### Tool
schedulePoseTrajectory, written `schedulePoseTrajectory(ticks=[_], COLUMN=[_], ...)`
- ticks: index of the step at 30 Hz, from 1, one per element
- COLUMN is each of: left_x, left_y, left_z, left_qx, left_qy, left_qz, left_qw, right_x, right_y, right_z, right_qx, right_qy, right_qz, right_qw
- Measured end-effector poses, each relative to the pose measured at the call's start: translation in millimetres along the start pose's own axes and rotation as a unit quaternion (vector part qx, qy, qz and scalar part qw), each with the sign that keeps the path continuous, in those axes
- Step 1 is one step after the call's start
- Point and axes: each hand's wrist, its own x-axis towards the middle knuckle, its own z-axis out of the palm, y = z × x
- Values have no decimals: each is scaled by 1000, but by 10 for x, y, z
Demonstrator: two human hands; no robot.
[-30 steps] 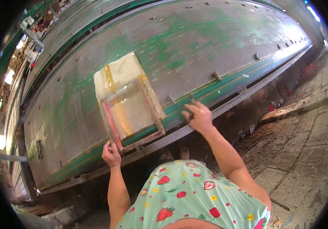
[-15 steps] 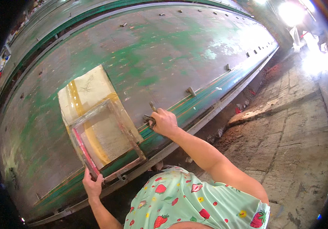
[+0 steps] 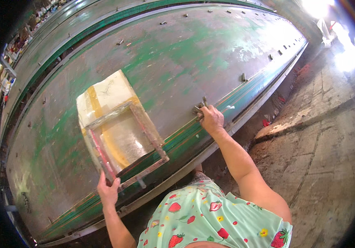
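My left hand [image 3: 108, 191] grips the near left corner of a wooden-framed mesh screen [image 3: 148, 131], thumb on top. The screen overlaps a white board [image 3: 110, 90] with strips of brownish tape, and tape also shows through the mesh. Both are on or just above a long green-and-grey table; any gap below is hard to judge. Farther along the near edge, my right hand [image 3: 212, 120] is closed around small metal stops [image 3: 197, 110]. Another upright metal piece [image 3: 204, 100] is right at its fingertips; whether it is held or standing on the table, I cannot tell.
The long table [image 3: 173, 74] is stained green and runs away to the upper right. Several metal stops [image 3: 244, 77] line its near edge, and others its far side. A metal rail [image 3: 264, 101] borders it. A worn concrete floor [image 3: 305, 149] with a raised ledge lies at right.
My right hand has moved right and farther along the near edge, to about where a metal stop stood. My left hand, the screen and the board have shifted slightly right in view.
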Motion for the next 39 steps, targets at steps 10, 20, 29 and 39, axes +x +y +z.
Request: schedulePoseTrajectory(ticks=[10, 20, 29, 39], left_x=[-125, -229, -222, -234], left_y=[1269, 1446, 1376, 1432], left_z=[2490, 3214, 3229, 3120], left_qx=[-75, -84, -134, -255], left_qy=[-65, -46, -5, -10], left_qz=[-99, -98, -30, -66], left_qw=[990, 991, 991, 965], right_x=[1052, 589, 568, 556], right_y=[1931, 2589, 2419, 2081], right_z=[-179, -361, -561, -729], right_qx=[82, 510, 512, 480], right_qy=[-57, 50, 27, -60], right_qz=[160, 214, 96, 42], right_qw=[982, 831, 853, 874])
